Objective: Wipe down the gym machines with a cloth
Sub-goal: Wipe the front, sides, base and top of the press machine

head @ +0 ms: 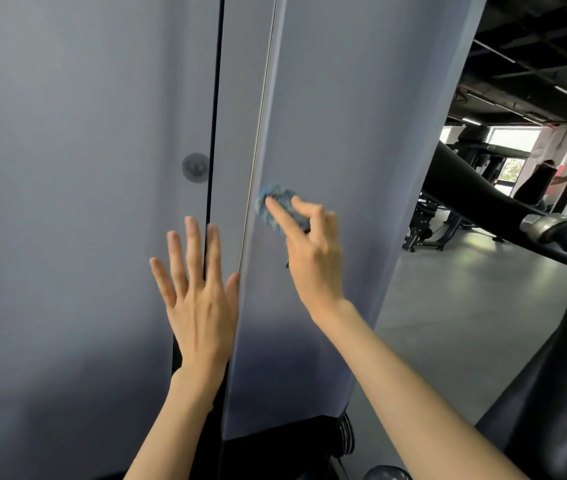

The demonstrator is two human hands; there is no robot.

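Observation:
A tall grey-blue machine panel (327, 133) fills most of the view, split by a dark vertical gap and a thin metal strip. My right hand (313, 251) grips a bunched blue cloth (275, 202) and presses it against the panel just right of the strip; the cloth looks blurred. My left hand (195, 296) lies flat with fingers spread on the panel, across the dark gap, lower and to the left of the cloth.
A round grey emblem (195, 168) sits on the left panel. A black machine arm (482, 202) with a metal collar (545, 225) crosses at right. Beyond it lie grey floor (465, 299), other black machines and bright windows.

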